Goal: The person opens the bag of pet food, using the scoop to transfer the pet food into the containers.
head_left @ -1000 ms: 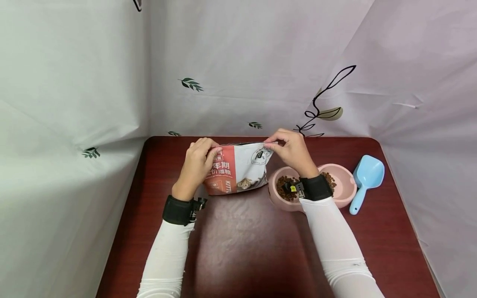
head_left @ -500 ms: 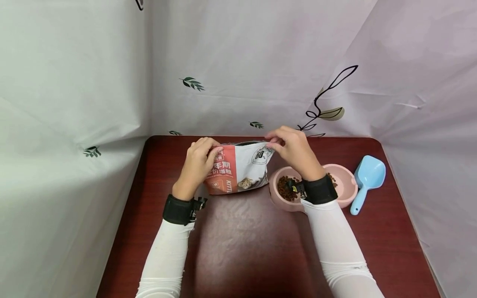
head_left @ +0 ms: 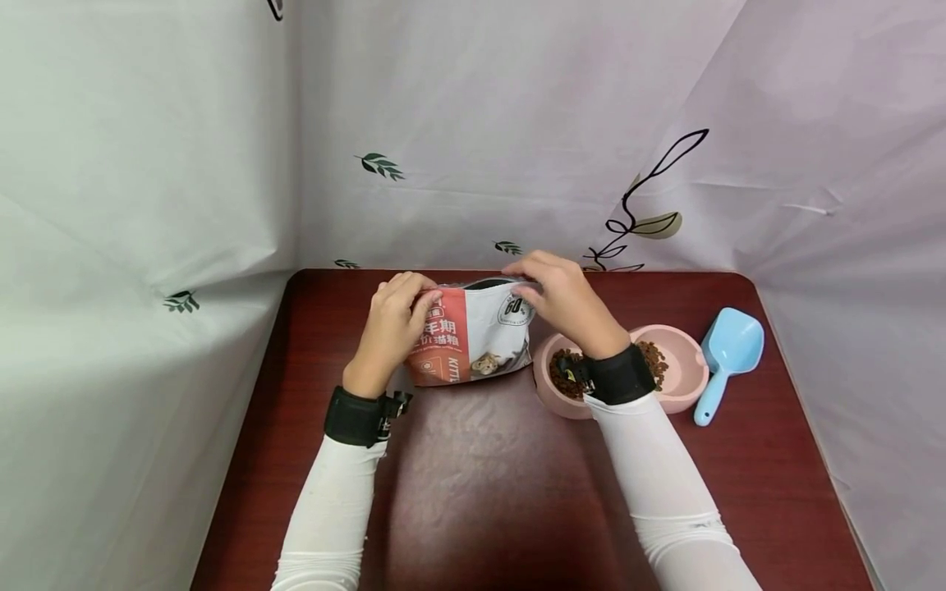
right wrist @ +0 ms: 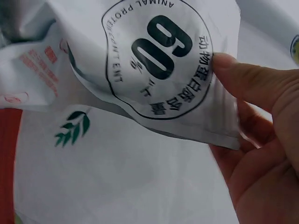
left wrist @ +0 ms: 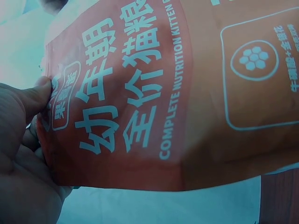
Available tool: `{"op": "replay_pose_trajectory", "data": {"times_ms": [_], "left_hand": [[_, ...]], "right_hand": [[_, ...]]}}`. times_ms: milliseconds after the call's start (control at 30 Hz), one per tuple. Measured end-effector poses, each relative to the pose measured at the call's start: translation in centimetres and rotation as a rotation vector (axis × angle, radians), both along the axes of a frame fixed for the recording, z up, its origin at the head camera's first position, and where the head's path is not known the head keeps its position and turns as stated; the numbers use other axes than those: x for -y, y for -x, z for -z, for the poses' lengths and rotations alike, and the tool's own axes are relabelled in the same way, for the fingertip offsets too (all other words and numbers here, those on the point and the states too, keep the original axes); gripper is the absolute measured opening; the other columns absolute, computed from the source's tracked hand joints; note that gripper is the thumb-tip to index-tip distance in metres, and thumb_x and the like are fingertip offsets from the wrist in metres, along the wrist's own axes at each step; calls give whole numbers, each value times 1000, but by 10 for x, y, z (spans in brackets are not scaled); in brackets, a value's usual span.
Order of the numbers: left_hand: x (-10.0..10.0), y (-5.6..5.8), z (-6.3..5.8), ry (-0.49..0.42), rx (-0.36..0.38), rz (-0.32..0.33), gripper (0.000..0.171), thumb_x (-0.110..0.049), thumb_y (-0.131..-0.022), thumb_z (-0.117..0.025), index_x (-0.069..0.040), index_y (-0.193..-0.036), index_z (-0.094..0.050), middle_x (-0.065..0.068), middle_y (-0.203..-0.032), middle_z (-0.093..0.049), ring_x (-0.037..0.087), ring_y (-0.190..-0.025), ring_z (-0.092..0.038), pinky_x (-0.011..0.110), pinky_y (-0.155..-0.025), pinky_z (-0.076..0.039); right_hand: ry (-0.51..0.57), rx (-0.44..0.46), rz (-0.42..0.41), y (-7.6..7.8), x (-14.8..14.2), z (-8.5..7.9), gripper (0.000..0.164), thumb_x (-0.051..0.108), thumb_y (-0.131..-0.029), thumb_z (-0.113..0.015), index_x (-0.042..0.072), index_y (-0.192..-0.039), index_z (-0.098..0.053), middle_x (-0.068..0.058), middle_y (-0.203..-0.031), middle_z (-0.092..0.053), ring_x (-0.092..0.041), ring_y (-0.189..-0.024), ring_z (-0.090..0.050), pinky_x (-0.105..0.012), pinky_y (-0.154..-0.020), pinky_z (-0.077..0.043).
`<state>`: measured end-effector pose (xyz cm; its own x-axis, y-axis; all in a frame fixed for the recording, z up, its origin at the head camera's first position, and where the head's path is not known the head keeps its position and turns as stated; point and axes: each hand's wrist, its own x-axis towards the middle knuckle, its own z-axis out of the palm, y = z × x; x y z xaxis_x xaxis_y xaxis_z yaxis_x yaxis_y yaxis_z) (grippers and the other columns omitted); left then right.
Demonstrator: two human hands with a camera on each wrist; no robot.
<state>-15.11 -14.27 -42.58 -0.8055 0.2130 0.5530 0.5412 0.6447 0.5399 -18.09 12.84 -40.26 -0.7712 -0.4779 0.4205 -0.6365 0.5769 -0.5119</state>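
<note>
A red-and-white cat food bag (head_left: 484,336), with a kitten picture near its base, stands at the back of the table. My left hand (head_left: 392,320) pinches its upper left corner, thumb (left wrist: 38,95) on the red front. On the other side, my right hand (head_left: 569,300) holds the upper right part. In the right wrist view, its thumb (right wrist: 233,70) lies on the white front beside the printed "60", with the other fingers behind the edge. Between the hands the bag's mouth gapes, showing a dark slit. The inside is hidden.
Right of the bag sits a pink double bowl (head_left: 689,365) with brown kibble in both sides, partly under my right wrist. Beyond it lies a light blue scoop (head_left: 733,345). A patterned white cloth (head_left: 473,148) hangs behind the dark red table (head_left: 296,484).
My right hand has slid left along the bag's top edge, away from the right corner. The gap in the mouth looks wider. My left hand has stayed put.
</note>
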Motion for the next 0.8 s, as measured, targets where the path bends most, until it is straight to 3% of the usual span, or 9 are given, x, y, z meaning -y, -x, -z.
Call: {"op": "replay_pose_trajectory", "data": {"times_ms": [267, 433, 633, 800], "left_hand": [[1, 1, -2, -1, 2, 6, 12, -15, -98, -71, -3, -96, -71, 10, -90, -71, 25, -83, -61, 38, -71, -34], [0, 1, 0, -4, -16, 12, 11, -14, -98, -71, -3, -95, -71, 10, -89, -71, 25, -82, -61, 39, -70, -35], [0, 1, 2, -11, -29, 6, 11, -14, -97, -72, -3, -95, -71, 10, -90, -71, 26, -84, -62, 40, -72, -37], [-1, 2, 1, -11, -28, 1, 11, -14, -99, -71, -3, -95, -71, 11, -92, -72, 27, -87, -64, 40, -72, -37]], "right_hand": [[117, -7, -11, 4, -1, 7, 10, 6, -89, -80, 8, -99, -80, -4, -95, -76, -20, -88, -72, -36, -78, -57], [127, 1, -7, 4, 1, 7, 7, 2, -87, -81, 9, -90, -80, -2, -88, -74, -16, -79, -68, -31, -70, -54], [19, 40, 27, 1, 6, 1, 4, 1, -92, -75, 5, -93, -76, -6, -92, -72, -20, -83, -67, -36, -74, -55], [-115, 41, 9, -4, 15, -8, 16, 2, -96, -69, 3, -111, -74, -11, -109, -72, -27, -100, -70, -41, -87, -58]]}}
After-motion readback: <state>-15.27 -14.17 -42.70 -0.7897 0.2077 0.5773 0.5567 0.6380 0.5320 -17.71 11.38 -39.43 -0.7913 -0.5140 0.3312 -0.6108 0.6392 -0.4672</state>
